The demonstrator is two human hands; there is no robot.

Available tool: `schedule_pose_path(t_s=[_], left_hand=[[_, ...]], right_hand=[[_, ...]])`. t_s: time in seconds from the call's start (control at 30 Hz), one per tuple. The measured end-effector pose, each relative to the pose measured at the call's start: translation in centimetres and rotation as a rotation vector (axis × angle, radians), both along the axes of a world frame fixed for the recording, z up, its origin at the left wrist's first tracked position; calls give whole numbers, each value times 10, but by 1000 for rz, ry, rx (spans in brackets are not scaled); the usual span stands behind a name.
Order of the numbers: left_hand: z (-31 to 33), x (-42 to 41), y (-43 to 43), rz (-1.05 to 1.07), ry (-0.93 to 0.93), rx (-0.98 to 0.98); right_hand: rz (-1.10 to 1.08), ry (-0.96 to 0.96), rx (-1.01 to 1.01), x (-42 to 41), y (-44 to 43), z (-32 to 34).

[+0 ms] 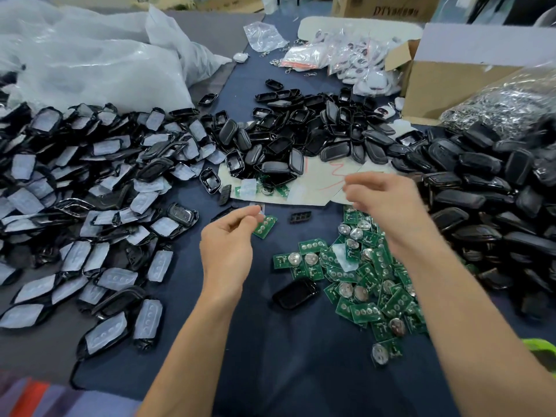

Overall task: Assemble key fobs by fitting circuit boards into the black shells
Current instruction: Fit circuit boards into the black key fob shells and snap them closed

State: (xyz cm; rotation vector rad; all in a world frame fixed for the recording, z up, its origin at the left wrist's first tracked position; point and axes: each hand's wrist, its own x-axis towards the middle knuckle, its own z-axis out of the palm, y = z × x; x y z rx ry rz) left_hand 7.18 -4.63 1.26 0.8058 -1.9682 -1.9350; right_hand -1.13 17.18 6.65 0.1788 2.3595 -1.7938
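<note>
Pinching a small green rectangular circuit board (264,226) between curled fingertips of the left hand (227,245). Hovering at three o'clock with the right hand (388,206), fingers loosely curled, blurred, impossible to tell the grip. Lying at five o'clock of the left hand, a glossy black plastic shell (295,293), on dark blue cloth (270,341).

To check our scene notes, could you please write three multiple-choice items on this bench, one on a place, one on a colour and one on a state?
1. The circuit board pile lies: A. inside a cardboard box; B. right of the lone black shell; C. on the plastic bags.
2. The held board in the left hand is: A. red; B. green; C. yellow.
3. The left hand: A. lies flat; B. grips a shell; C. pinches a board.
Key: 1B, the pile sits just right of that shell; 2B, it shows green; 3C, thumb and fingertips close on it.
</note>
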Motion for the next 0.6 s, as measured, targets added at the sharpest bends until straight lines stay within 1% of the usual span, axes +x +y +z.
schedule_pose_path(t_s=[0.07, 0.1, 0.2, 0.33, 0.43, 0.6], left_hand=[[-6, -1, -3, -37, -43, -248], [-8, -2, -4, -59, -63, -332], [-17, -5, -2, -94, -97, -406], [-20, -5, -4, -106, -65, -433], [-20, -5, -6, -120, -48, -439], [-22, -7, -4, -85, -24, -458]], right_hand=[[164, 61, 207, -8, -28, -6], [225, 101, 299, -15, -41, -10], [352, 207, 530, -38, -83, -19], [460, 327, 700, -51, -119, -33], [367, 476, 795, -47, -121, -41], [248, 551, 791, -31, -103, -41]])
